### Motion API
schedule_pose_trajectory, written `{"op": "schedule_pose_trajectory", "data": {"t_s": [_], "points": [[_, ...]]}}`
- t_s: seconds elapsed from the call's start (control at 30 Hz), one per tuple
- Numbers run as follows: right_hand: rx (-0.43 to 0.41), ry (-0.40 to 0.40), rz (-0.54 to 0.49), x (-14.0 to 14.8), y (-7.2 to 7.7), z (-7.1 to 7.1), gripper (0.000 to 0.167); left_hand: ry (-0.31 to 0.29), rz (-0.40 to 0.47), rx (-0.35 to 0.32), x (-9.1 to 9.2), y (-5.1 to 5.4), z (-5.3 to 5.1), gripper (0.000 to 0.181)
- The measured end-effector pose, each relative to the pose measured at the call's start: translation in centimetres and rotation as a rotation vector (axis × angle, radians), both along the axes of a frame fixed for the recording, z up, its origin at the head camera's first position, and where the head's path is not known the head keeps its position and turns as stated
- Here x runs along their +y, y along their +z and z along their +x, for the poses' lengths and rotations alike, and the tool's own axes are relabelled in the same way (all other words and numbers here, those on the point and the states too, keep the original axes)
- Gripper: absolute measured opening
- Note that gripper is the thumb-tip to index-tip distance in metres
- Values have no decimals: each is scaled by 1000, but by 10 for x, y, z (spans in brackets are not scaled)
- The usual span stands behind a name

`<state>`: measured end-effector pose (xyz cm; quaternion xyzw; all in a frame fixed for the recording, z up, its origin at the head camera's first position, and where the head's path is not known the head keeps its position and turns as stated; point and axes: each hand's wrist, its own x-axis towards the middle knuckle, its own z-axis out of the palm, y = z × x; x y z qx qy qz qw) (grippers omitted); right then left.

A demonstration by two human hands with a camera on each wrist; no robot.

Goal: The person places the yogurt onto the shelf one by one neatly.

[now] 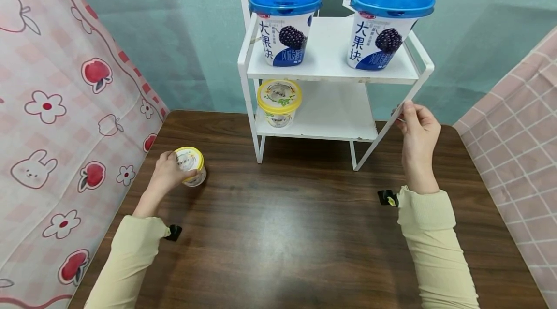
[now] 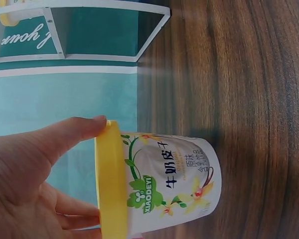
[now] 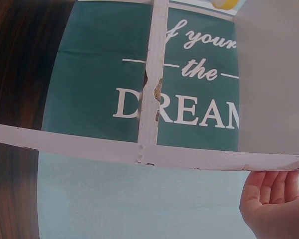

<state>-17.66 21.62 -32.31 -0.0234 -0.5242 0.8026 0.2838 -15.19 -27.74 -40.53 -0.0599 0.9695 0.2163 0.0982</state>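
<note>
My left hand [image 1: 167, 173] grips a small yogurt tub [image 2: 164, 184] by its yellow lid [image 2: 112, 179], thumb on one side and fingers on the other. The tub is upright at the table's left; I cannot tell whether its base touches the wood. With my right hand [image 1: 419, 130] I hold the right side post of a white two-tier rack [image 1: 335, 132]; in the right wrist view the fingers [image 3: 274, 186] curl against the metal frame. A second yellow-lidded tub [image 1: 279, 101] stands at the left of the lower shelf.
Two large blue-lidded yogurt cups [image 1: 285, 19] stand on the rack's top shelf, left and right. Behind the rack hangs a dark green panel with white lettering [image 3: 194, 109]. Patterned cloths [image 1: 65, 120] border the brown wooden table [image 1: 270, 251].
</note>
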Motion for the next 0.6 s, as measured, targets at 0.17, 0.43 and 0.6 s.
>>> {"op": "schedule_pose_trajectory", "data": {"t_s": [0.17, 0.43, 0.6], "points": [[0, -2, 8, 0, 0, 0, 20, 5, 9, 32, 0, -4, -3, 91], [-24, -9, 25, 0, 1, 0, 19, 32, 40, 87, 3, -9, -7, 90], [-22, -7, 24, 0, 1, 1, 19, 100, 107, 120, 5, -12, -6, 94]]}}
